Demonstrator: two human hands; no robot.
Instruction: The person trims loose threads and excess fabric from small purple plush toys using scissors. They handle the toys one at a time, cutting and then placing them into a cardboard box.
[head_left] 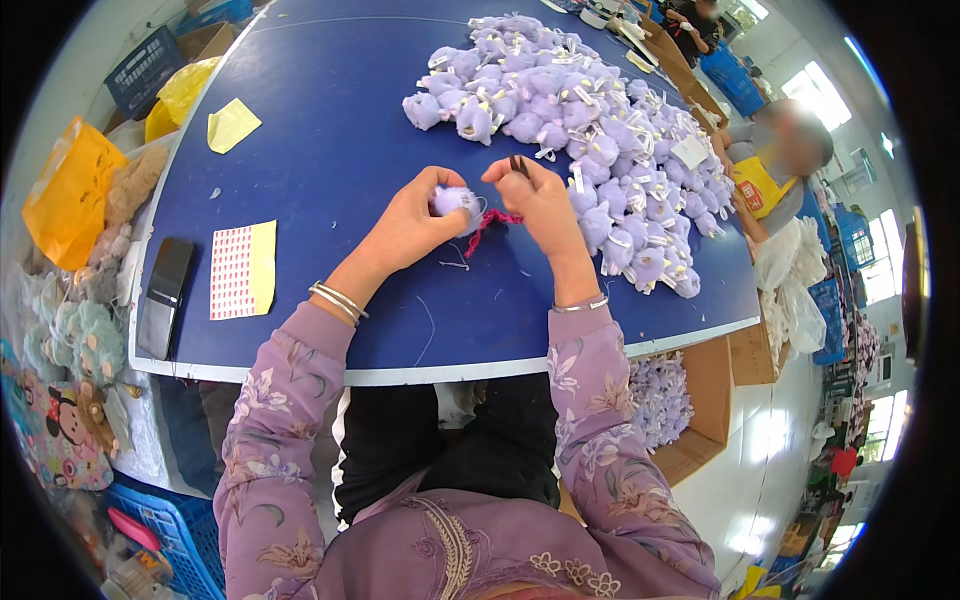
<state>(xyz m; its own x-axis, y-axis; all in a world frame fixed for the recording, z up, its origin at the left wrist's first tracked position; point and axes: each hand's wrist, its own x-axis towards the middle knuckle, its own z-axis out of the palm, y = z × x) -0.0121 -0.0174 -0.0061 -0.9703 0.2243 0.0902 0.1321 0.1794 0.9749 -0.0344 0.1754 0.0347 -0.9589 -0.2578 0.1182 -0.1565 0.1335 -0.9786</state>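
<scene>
One lilac plush (453, 201) pinched between left fingers (436, 178).

My arms (285, 400) reach forward, angling inward; my left hand (420, 212) curls in a pinch, my right hand (543, 208) bent closed nearby

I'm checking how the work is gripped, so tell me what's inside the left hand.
The left hand holds a small fuzzy purple piece, part of it showing. The side toward the palm and whatever the grip wraps are covered and cannot be seen.
</scene>
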